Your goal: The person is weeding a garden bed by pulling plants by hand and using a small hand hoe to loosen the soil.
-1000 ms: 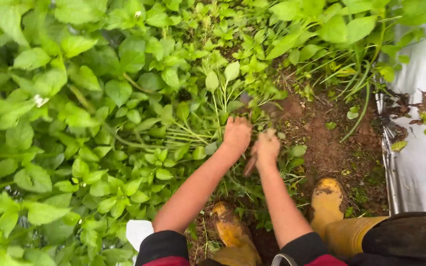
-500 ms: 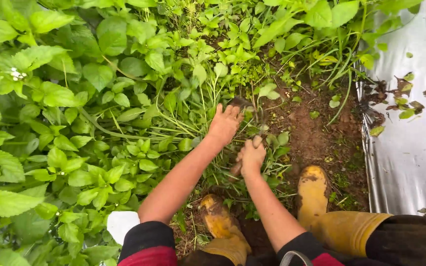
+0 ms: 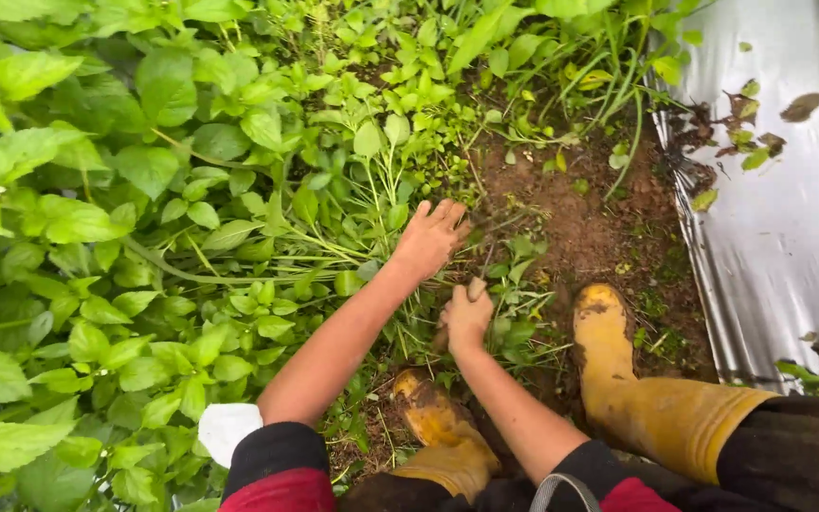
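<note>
down among the weeds at the edge of a bare patch of soil (image 3: 609,218), the left hand (image 3: 428,237) lay palm-down with its fingers spread fairly wide and flat, pressing on a bunch of long green stems (image 3: 334,248) that ran off to the left under the leaves. just beside it and nearer the body, the right hand (image 3: 466,318) was curled into a narrow fist around a dark, thin tool handle (image 3: 443,334) (what kind of tool could not be told, since its working end was hidden in the low plants), with the thumb raised on top. the 2 hands were close but not touching. broad-leaved green plants (image 3: 97,218) filled the whole left side. 2 muddy yellow rubber boots stood below the hands, the left boot (image 3: 433,422) directly under the right wrist and the right boot (image 3: 618,360) on the soil. a silver plastic sheet (image 3: 779,218) with scattered dead leaves ran along the right edge, and a small white object (image 3: 225,427) showed by the left elbow.
</note>
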